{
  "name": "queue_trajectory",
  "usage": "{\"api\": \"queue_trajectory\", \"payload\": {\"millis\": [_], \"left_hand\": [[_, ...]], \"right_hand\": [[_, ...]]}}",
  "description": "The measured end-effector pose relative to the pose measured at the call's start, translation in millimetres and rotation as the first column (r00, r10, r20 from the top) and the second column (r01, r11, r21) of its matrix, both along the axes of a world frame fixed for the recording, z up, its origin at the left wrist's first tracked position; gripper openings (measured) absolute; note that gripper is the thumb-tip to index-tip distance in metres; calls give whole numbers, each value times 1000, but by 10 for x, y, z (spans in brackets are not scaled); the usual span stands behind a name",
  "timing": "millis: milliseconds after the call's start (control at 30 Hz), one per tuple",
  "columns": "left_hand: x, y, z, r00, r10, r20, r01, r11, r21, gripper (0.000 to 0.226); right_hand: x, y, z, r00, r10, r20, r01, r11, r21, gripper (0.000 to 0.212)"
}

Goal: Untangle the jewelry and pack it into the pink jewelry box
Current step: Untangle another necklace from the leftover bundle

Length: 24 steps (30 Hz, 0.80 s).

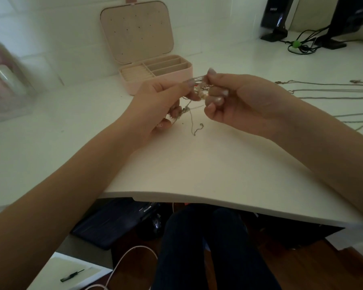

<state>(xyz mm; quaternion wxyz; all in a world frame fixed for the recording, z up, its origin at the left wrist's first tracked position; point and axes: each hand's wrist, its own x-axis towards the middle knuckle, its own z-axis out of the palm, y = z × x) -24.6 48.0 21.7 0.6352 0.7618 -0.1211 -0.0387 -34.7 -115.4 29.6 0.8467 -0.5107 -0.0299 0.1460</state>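
A tangled clump of thin chains and small beads (200,93) hangs above the white desk (197,164), held between both hands. My left hand (161,105) pinches its left side with thumb and fingers, and loose chain ends (194,126) dangle below. My right hand (235,97) pinches the right side of the clump, fingers curled. The pink jewelry box (155,74) stands open just behind the hands, its lid (136,30) leaning back and its compartments showing nothing inside.
Several straightened chains (323,91) lie on the desk to the right. Black speakers (277,17) and cables (302,42) stand at the back right. A blurred clear container (4,80) sits at the left. The desk's front edge curves near my legs.
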Motion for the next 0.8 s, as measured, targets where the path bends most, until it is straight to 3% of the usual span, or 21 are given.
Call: {"api": "queue_trajectory", "payload": {"millis": [167, 333, 600, 800], "left_hand": [[-8, 5, -22, 995, -100, -26, 101, 994, 49, 26], [-12, 7, -14, 995, -93, -31, 96, 992, 83, 28], [-24, 0, 13, 997, -57, -49, 60, 995, 74, 30], [4, 6, 6, 999, -2, -36, 2, 1000, 26, 33]], "right_hand": [[5, -61, 54, 996, -57, -65, 64, 992, 112, 20], [-35, -105, 95, 993, -108, 41, 111, 988, -104, 15], [-60, -160, 152, 987, -126, 99, 124, 992, 28, 15], [-8, -199, 153, 952, -207, 224, 250, 951, -183, 12]]}}
